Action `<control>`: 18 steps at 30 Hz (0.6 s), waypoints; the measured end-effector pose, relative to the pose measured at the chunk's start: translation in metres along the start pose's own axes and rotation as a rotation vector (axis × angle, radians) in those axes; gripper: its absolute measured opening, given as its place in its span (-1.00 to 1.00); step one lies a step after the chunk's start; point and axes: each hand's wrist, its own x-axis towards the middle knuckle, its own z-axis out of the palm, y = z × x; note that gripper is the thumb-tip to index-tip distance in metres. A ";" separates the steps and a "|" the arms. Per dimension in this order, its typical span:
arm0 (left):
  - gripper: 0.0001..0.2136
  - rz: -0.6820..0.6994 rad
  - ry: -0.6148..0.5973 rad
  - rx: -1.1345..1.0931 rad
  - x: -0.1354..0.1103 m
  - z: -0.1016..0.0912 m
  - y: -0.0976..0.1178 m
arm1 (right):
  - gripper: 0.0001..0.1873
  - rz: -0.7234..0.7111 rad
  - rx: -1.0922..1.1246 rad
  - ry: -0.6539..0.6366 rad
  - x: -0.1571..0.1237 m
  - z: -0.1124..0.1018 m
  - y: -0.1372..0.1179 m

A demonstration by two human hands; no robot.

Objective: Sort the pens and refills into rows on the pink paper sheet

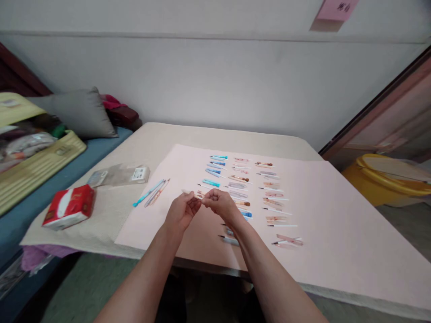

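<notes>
A slim, pale pen (pixel 187 192) is pinched between the fingertips of both hands, just above the pink sheet (pixel 151 224). My left hand (pixel 183 208) closes around its middle. At its right end, the fingers of my right hand (pixel 217 202) are pressed together; what exactly they grip there is partly hidden. To the right lie columns of pens, many paired with a thin dark-tipped stick like a refill, including a turquoise pen (pixel 211 183) and a brown-capped pen (pixel 239 178). Left of my hands rests a small group of pens (pixel 156 194). My right forearm covers some of the nearer pens.
A red tissue pack (pixel 69 207) and a clear plastic bag (pixel 117 175) lie on the table's left side. Beyond them is a blue seat with a grey cushion (pixel 74 112) and a yellow box (pixel 40 166). A yellow bin (pixel 377 179) stands at right. A wall (pixel 215 85) borders the back.
</notes>
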 end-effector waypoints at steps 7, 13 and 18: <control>-0.92 0.039 0.179 -0.084 0.009 -0.014 0.023 | -0.75 -0.114 -0.570 0.366 0.011 -0.028 0.013; -0.92 0.018 0.156 -0.110 0.011 -0.016 0.022 | -0.71 -0.025 -1.241 0.270 0.016 -0.006 0.037; -0.93 0.027 0.148 -0.124 0.010 -0.016 0.022 | -0.73 -0.051 -1.437 0.197 0.020 0.015 0.044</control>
